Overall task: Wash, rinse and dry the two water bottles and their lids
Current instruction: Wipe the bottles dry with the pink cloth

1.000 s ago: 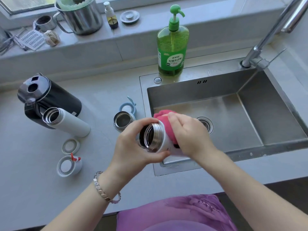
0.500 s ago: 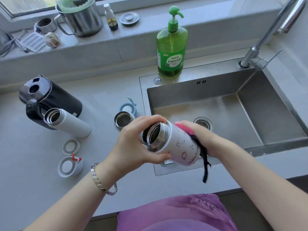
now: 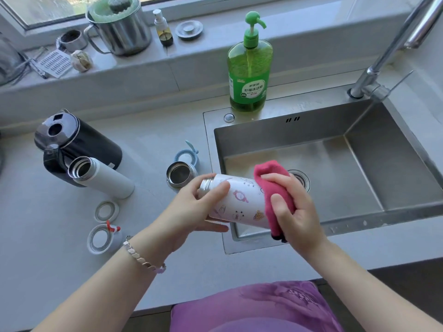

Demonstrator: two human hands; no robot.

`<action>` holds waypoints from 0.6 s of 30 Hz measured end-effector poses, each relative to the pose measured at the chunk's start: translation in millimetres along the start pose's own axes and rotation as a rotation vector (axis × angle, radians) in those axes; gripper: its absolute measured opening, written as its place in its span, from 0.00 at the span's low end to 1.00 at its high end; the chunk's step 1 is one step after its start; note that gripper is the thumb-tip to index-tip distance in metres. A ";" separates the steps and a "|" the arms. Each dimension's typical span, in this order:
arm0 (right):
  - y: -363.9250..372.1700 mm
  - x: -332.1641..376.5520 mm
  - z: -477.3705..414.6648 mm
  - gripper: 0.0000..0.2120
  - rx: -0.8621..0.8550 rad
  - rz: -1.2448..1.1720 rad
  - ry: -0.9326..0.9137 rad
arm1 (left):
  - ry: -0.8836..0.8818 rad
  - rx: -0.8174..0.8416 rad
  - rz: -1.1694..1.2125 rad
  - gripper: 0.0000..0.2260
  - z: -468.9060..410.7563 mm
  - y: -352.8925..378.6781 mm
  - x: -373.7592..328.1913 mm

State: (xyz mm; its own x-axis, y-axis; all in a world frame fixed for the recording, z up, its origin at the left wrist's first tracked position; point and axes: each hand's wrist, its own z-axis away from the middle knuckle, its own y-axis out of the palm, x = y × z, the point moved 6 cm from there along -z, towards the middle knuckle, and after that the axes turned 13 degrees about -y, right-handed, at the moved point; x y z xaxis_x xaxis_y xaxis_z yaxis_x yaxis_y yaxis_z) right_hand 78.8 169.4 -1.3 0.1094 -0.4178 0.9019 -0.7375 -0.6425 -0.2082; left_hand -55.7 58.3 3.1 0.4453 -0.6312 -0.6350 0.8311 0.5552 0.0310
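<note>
Over the sink rim (image 3: 359,221), left grip (image 3: 191,207) clasps the bottle (image 3: 239,200) neck, right grip (image 3: 294,209) clutches cloth (image 3: 271,173) round its base.

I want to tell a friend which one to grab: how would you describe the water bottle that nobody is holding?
Start at the steel sink and go left along the counter to the black kettle; the white bottle sits just in front of it. It is tall, plain and lidless with a steel mouth, unlike the cartoon-printed bottle being held and the short steel cup.
</note>
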 end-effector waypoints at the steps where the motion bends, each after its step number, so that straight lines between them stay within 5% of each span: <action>1: 2.8 4.7 0.9 0.15 0.083 0.088 -0.056 | 0.020 -0.017 0.015 0.13 0.7 -2.6 0.3; 7: 23.6 17.6 -24.6 0.23 0.401 0.275 0.011 | 0.521 -0.097 -0.311 0.24 20.7 5.4 -19.9; 11: 33.1 -0.2 -46.3 0.22 0.498 -0.057 0.402 | 0.828 -0.113 -0.531 0.25 35.5 21.6 -21.6; 13: 35.0 -4.7 -45.4 0.21 0.505 0.011 0.511 | 0.825 -0.121 -0.528 0.24 32.6 20.6 -21.4; 16: 36.2 21.4 -30.9 0.23 0.350 0.458 0.118 | 0.752 -0.224 -0.420 0.23 23.7 2.8 -22.8; 18: 39.5 42.1 -17.8 0.24 0.287 0.536 -0.078 | 0.716 -0.235 -0.366 0.23 20.9 -7.2 -24.1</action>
State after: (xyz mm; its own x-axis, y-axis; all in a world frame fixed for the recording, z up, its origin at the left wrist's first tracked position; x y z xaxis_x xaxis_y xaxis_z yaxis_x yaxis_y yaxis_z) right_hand 42.4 137.8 35.2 -0.1701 -0.7698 0.6152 -0.4954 -0.4729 -0.7287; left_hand -65.5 58.2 34.3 -0.2241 -0.3415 -0.9128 0.7559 0.5303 -0.3840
